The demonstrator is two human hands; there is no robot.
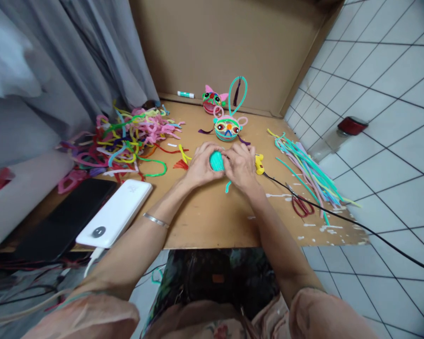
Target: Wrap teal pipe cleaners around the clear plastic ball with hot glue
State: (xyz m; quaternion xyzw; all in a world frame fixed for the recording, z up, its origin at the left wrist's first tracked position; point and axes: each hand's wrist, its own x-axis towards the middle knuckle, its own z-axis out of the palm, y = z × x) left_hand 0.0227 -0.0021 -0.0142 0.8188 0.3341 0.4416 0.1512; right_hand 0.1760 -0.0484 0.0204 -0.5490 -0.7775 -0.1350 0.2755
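Observation:
My left hand (201,165) and my right hand (240,165) are both closed round a teal ball wrapped in pipe cleaner (217,160), held between them just above the brown table (212,221). A loose teal end (228,187) hangs below the ball. Just beyond my hands stands a finished pipe-cleaner animal head (227,128) with tall teal loop ears. A second head with pink ears (212,100) sits behind it. A yellow tool (259,165) with a black cable lies right of my right hand.
A tangled heap of coloured pipe cleaners (127,139) fills the table's left. Straight pipe cleaners (305,167) and red scissors (301,205) lie at the right. A white power bank (115,213) and a black device (65,219) sit front left. A glue stick (185,94) lies by the cardboard wall.

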